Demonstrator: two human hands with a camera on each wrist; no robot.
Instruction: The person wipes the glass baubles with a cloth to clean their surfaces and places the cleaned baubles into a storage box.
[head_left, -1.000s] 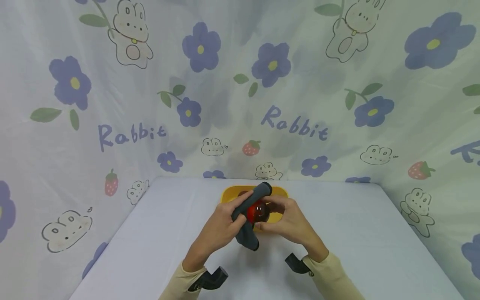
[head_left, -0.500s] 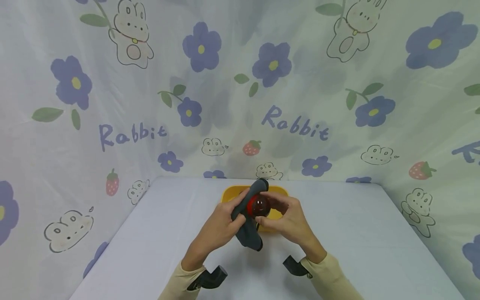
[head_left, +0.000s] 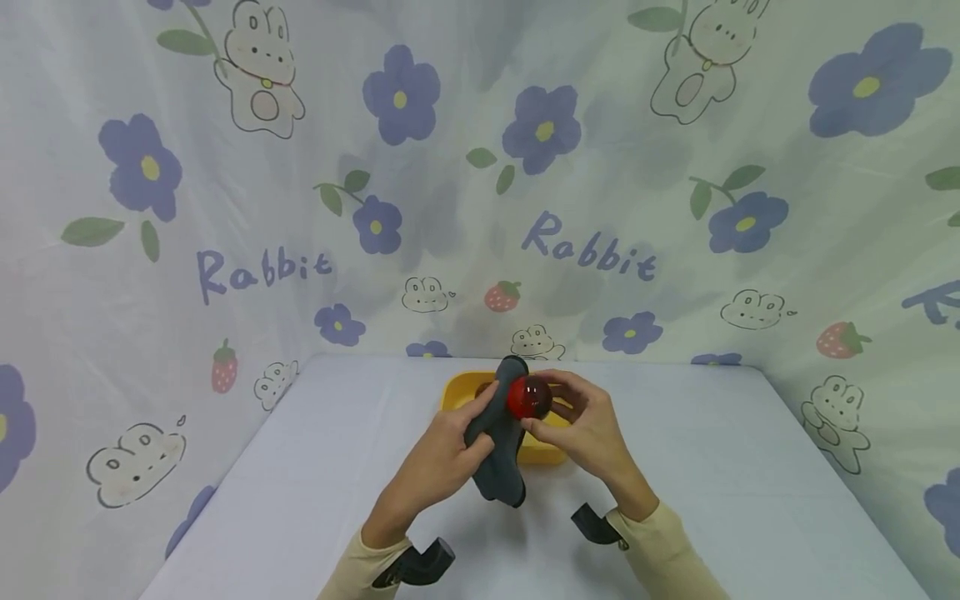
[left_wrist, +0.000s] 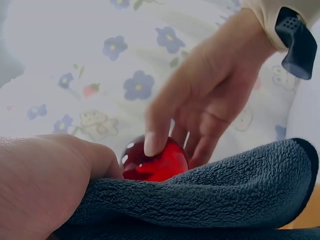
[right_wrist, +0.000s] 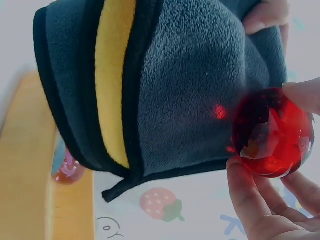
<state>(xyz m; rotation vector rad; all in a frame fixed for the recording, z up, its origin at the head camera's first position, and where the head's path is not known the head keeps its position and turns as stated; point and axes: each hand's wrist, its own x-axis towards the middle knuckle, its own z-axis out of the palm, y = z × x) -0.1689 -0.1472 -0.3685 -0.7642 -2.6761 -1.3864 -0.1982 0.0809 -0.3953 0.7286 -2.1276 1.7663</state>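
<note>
My right hand [head_left: 592,429] holds a clear red ball [head_left: 530,397] between thumb and fingertips, above the tray. Bunched in my left hand [head_left: 438,458] is a dark grey microfibre cloth [head_left: 498,467] with black edging. In the left wrist view the ball [left_wrist: 160,162] shows behind the upper fold of the cloth [left_wrist: 210,200], partly hidden by it. The right wrist view has the ball [right_wrist: 272,132] beside the hanging cloth [right_wrist: 192,90], which shows a yellow band and a small corner loop.
A yellow tray [head_left: 546,455] stands on the white table [head_left: 675,467] behind the hands. Another dark red ball [head_left: 483,388] sits inside it at the left. A patterned curtain [head_left: 480,183] encloses the table's back and sides.
The red ball has come up and to the right, out from among the folds of the cloth, with my right hand. The cloth has swung more upright in my left hand.
</note>
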